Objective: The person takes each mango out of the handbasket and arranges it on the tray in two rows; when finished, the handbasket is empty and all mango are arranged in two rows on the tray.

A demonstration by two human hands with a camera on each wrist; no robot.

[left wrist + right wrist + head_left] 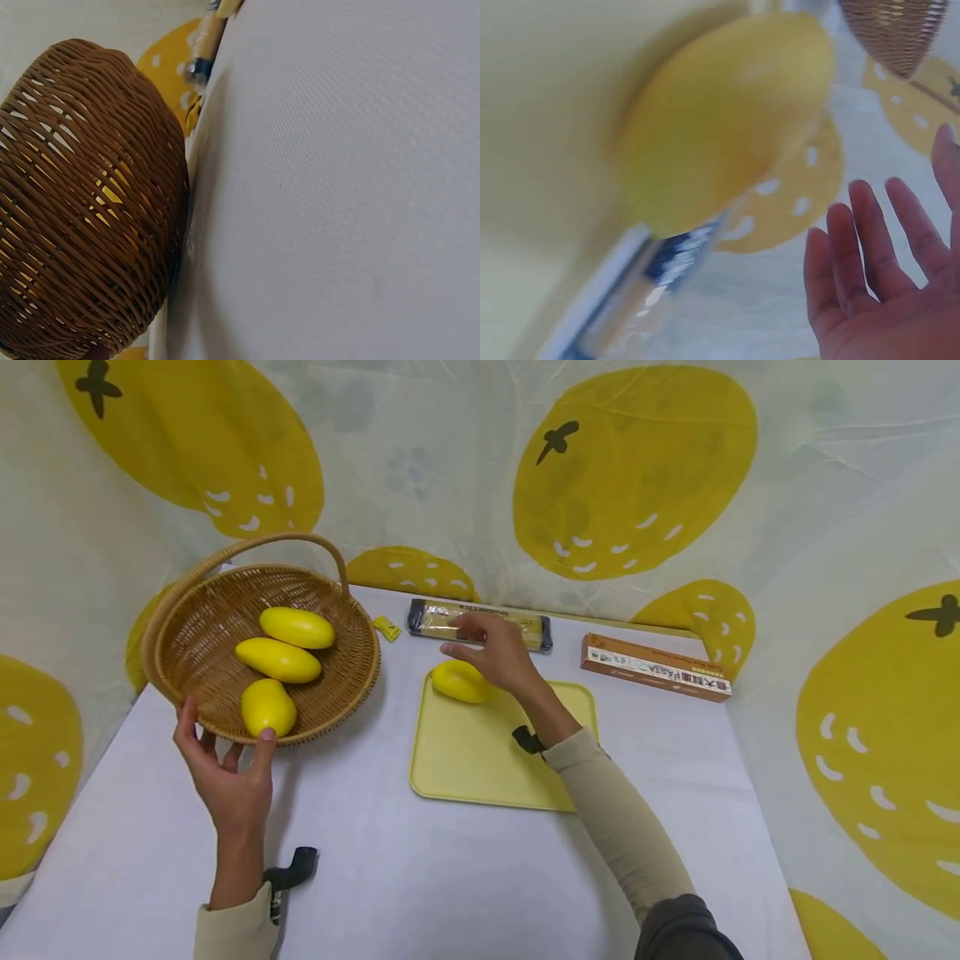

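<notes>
Your white tabletop (420, 885) stands against a pale curtain (420, 435) printed with big yellow shapes. A spaghetti packet (435, 618) lies along the back, a small sachet (387, 627) to its left and a pasta box (656, 667) to its right; a yellow tray (465, 752) sits in front of the packet.

Your right sleeve (615, 822) covers the tray's near right corner, and your right grip (498, 652) hides part of the packet and one end of the mango (456, 682). In the right wrist view that mango is blurred. The left wrist view shows mostly weave; you cannot tell whether the basket (348, 685) touches the tabletop.

The mango lies in the tray's far left corner, just beside your right grip, whose fingers are parted and free. Your left grip (236, 789) holds the tilted basket by its near rim. Three yellow fruits (279, 660) lie inside, the nearest by your thumb.
</notes>
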